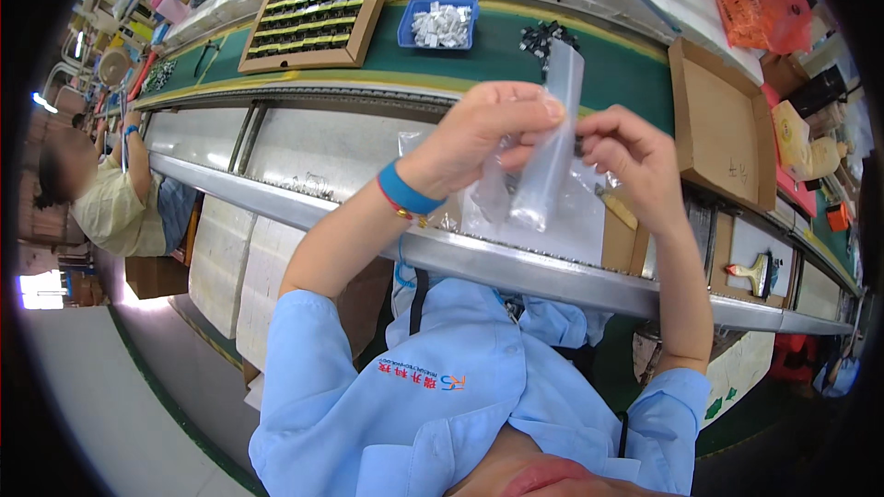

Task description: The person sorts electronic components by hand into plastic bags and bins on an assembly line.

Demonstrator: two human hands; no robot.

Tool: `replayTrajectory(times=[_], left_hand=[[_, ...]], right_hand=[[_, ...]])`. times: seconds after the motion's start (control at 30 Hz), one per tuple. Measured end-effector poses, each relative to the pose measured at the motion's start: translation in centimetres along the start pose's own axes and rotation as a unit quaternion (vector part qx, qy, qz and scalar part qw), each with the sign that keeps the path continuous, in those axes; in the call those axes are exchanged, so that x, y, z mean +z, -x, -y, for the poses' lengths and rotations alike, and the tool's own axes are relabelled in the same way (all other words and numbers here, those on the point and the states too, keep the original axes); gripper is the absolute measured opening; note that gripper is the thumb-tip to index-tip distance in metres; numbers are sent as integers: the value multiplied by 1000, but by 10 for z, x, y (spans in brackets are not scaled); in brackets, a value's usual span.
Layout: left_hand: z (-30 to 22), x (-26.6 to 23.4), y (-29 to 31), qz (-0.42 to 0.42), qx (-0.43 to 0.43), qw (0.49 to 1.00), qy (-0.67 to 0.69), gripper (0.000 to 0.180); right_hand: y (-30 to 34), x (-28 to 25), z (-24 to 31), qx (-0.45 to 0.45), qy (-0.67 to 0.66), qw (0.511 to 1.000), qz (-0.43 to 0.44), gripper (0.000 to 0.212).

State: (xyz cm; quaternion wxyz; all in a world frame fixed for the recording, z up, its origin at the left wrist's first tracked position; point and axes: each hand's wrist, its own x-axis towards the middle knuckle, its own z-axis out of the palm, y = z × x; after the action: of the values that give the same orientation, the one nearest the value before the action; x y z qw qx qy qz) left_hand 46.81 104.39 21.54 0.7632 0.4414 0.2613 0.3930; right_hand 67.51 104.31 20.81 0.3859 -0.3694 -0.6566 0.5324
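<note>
My left hand [493,127] is closed, thumb over fingers, on a long clear plastic bag [545,170] held upright above the work ledge. My right hand [635,158] sits just to the right of the bag with its fingers curled into a pinch. Something small and dark shows at its fingertips, too small to name. Beneath both hands, more clear plastic film [488,198] lies over a white sheet [575,235]. Behind the bag's top, a pile of small black parts [532,37] rests on the green belt [617,78].
A blue bin [402,34] holds small white parts. Left of it lies a cardboard tray [361,48] of black-and-yellow pieces. At right are a cardboard box [723,129], an orange bag [764,14] and a brush [757,272]. A metal rail [460,253] runs before me. Another person [120,207] works far left.
</note>
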Motion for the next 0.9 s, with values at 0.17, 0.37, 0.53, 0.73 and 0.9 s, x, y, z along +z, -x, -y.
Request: replayTrajectory(times=[0.17,0.37,0.53,0.73,0.9], left_hand=[[26,18,-13,2,6,1000,-27,19],[47,22,-18,22,25,998,-47,22],[63,26,-10,51,75,995,-37,19],[65,24,-10,76,106,989,-64,19],[68,17,-9,47,77,994,-63,25]], right_hand=[[22,15,-9,-107,30,992,-55,26],[32,-7,-11,-46,74,989,-118,8],[22,-10,-26,-62,38,995,-73,8],[13,-16,-55,-47,-87,995,-27,13],[16,1,-62,-5,-211,977,-13,16]])
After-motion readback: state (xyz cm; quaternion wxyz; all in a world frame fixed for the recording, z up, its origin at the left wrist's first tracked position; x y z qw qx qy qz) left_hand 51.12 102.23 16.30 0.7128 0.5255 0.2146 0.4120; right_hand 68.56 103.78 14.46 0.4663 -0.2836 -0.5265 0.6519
